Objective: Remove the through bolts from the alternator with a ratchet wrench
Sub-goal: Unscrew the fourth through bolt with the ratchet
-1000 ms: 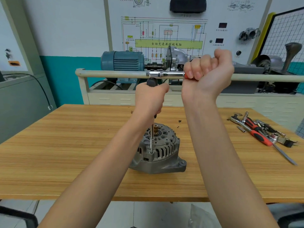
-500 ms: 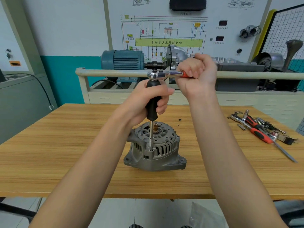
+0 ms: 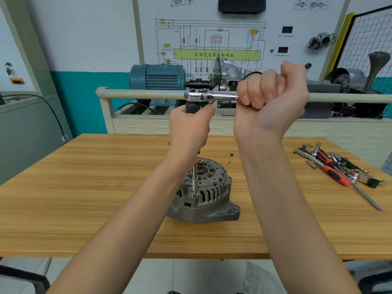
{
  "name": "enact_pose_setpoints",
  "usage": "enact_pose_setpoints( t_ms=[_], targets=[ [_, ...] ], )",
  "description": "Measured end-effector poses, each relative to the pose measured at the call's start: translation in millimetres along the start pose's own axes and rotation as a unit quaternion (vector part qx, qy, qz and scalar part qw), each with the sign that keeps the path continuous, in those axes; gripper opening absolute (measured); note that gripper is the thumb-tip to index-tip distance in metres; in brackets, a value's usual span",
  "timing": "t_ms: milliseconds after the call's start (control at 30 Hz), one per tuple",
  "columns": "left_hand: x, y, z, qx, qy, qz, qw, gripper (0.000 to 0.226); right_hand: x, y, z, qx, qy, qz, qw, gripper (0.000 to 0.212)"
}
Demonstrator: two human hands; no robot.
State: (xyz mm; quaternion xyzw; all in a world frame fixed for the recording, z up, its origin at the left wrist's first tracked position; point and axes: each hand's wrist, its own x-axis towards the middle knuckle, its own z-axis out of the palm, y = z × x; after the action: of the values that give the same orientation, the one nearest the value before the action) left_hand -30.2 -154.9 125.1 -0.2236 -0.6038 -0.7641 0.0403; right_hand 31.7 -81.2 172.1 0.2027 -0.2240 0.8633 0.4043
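A grey alternator (image 3: 209,196) stands on the wooden table (image 3: 84,198), its brass shaft end up. A thin steel extension bar (image 3: 194,183) rises upright from a bolt hole on the alternator's near rim. My left hand (image 3: 189,129) grips the black handle of that bar. On top of it sits the chrome ratchet wrench (image 3: 210,96), lying level and pointing right. My right hand (image 3: 272,100) grips its red handle in a fist. The bolt head is hidden under the socket.
Loose tools (image 3: 339,168) lie at the table's right: a red-handled ratchet, sockets, a long screwdriver. Behind the table runs a cream rail (image 3: 137,93) with a blue motor (image 3: 157,77) and a training board. Small dark bits lie beyond the alternator.
My right hand has swung the ratchet handle back to the right after swinging it in toward me. The alternator turned slightly on the table. My left hand stays on the black handle.
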Motion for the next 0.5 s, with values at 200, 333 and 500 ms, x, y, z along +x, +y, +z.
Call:
enact_pose_setpoints(
  t_ms=[200,333,500],
  targets=[
    [-2.6,0.7,-10.4,-0.005,-0.084,0.025,0.996,0.041,6.8,-3.0,-2.5,0.015,-0.016,0.035,0.999,0.058],
    [3.5,7.4,-22.1,-0.045,-0.25,-0.007,0.967,0.032,37.0,2.1,-16.9,0.135,0.051,0.198,0.97,0.053],
    [6.2,6.8,-17.7,-0.042,-0.334,-0.05,0.94,0.043,52.4,15.9,-27.6,0.201,0.082,0.285,0.934,0.054]
  ],
)
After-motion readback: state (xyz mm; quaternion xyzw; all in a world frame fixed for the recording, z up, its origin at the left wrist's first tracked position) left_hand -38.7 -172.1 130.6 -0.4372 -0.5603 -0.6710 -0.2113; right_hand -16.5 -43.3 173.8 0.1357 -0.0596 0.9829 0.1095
